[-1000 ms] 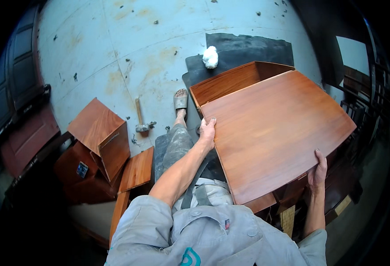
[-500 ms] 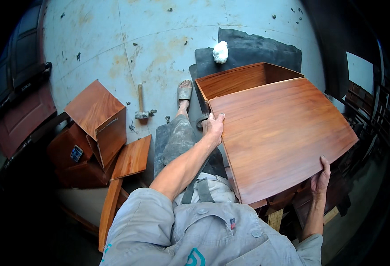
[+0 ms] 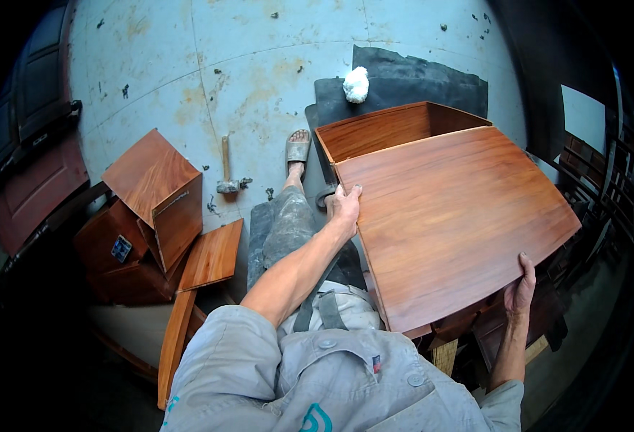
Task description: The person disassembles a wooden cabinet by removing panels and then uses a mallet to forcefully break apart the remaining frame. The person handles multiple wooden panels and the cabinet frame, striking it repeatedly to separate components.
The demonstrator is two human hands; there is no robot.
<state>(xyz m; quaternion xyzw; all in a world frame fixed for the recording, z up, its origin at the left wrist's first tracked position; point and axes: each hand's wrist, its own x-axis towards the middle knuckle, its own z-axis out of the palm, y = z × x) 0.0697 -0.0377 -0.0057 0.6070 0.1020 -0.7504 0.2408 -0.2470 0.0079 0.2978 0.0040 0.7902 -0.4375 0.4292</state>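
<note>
Reddish-brown wood: one broad wooden panel [image 3: 461,223], smooth face up, lay before the person and to the right, its far edge along the rim of an open box [image 3: 374,135]; whether joined or merely resting could not be told. Left hand [image 3: 345,209]: closed on the panel's left edge, thumb on top. Right hand [image 3: 521,288]: closed on its near right edge, thumb over the face, remaining fingers largely hidden. Latest change: slight; the view had turned a little, and panel and box had swung together with it, so the work appeared to stand at a steady two-handed hold, neither hand free. Against the frame of a second earlier: panel's right corner lower in view, hammer [image 3: 227,186] and white wad [image 3: 356,85] higher, both grips unaltered; against the half-second frame, almost nothing. Also listed: dark sheet [image 3: 439,90] under the wad, angular wooden box [image 3: 151,173] and loose board [image 3: 212,255] at left.
</note>
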